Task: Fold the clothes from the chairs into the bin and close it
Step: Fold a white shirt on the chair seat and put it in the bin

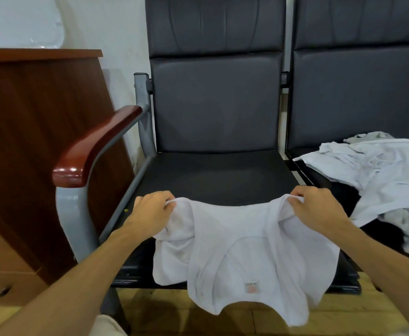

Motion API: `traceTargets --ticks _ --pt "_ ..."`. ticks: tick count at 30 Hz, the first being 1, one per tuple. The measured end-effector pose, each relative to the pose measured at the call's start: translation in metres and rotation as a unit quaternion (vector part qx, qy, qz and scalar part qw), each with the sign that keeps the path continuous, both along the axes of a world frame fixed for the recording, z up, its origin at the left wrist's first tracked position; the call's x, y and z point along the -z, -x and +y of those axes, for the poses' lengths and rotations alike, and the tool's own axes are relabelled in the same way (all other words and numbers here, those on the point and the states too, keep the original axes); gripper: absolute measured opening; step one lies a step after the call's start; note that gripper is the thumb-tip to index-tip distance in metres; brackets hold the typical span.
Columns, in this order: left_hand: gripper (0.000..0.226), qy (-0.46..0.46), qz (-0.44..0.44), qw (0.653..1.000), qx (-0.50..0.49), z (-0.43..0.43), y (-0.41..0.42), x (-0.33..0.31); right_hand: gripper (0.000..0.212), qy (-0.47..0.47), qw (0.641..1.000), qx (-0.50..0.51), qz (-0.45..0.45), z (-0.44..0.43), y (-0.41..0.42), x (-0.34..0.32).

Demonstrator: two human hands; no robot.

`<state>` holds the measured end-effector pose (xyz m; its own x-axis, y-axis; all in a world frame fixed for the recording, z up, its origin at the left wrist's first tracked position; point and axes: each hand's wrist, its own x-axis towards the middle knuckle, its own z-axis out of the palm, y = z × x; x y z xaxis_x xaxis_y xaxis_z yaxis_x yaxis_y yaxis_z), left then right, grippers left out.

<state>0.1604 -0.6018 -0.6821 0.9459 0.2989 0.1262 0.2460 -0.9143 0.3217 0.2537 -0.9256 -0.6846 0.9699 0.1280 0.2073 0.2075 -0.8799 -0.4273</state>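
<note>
Over the front edge of the chair [218, 175], beside the heap [380, 170] on the next seat, hangs the shirt [242, 251]; I see no bin. My left hand [153, 213] and right hand [319, 209] each pinch a top corner. Most cloth overhangs, so a slack pinch could drop it floorward.

Head view, close, facing down at chair [213, 175]
</note>
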Motion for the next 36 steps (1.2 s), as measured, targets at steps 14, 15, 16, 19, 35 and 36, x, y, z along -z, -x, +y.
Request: traceTargets --ticks 14,15,16,19,35,36 --pt "0.012 0.165 -0.098 0.981 0.011 -0.048 0.047 -0.042 0.017 -0.123 0.982 -0.135 0.044 0.010 0.065 -0.045" --pt "0.013 0.165 -0.077 0.983 0.016 -0.053 0.051 -0.051 0.015 -0.139 0.979 -0.143 0.037 0.012 0.071 -0.054" --pt "0.016 0.150 -0.046 0.987 0.028 -0.057 0.055 -0.062 0.013 -0.154 0.976 -0.150 0.031 0.015 0.077 -0.066" --pt "0.025 0.080 0.040 0.992 0.090 -0.062 0.069 -0.109 0.012 -0.200 0.964 -0.175 -0.003 0.021 0.095 -0.111" --pt "0.018 0.599 -0.227 0.757 0.128 -0.103 0.169 -0.326 0.012 -0.526 0.821 -0.087 -0.203 0.007 0.172 -0.319" --pt "0.020 0.614 -0.231 0.743 0.130 -0.101 0.169 -0.326 0.012 -0.521 0.822 -0.077 -0.218 0.004 0.173 -0.320"
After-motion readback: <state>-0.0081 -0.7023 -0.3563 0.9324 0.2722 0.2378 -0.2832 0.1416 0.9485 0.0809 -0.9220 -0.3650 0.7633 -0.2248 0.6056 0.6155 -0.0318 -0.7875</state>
